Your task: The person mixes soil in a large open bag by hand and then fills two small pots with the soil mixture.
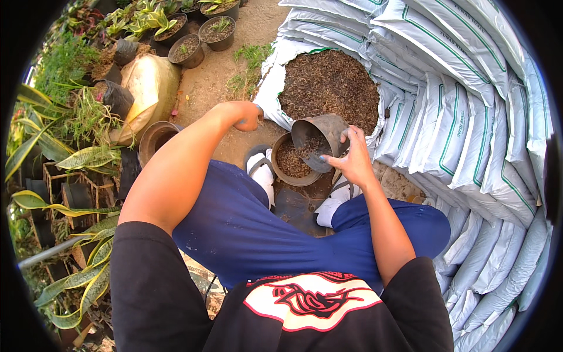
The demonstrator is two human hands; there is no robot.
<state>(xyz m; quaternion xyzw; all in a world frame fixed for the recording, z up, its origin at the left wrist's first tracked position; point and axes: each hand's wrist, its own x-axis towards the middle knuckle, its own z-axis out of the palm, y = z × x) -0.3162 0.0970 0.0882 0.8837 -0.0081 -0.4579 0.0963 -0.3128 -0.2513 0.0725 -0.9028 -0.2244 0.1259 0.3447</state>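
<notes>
My right hand (353,159) grips a dark plastic pot (329,130), tilted with its mouth toward the lower left. Below it, between my feet, a second round pot (285,175) holds brown loose mix (291,162). A dark flap or piece (314,158) lies under my right thumb, its kind unclear. My left hand (249,116) is closed at the left rim of a large open white sack (271,97), its fingertips partly hidden. Dark brown shredded planting mix (331,82) fills the sack.
Filled white sacks with green lines (451,129) are stacked high along the right. Potted plants (218,32) stand at the back left, with a yellowish sack (153,82) nearby. Long-leaved plants (88,158) line the left. An empty-looking brown pot (153,141) sits beside my left arm.
</notes>
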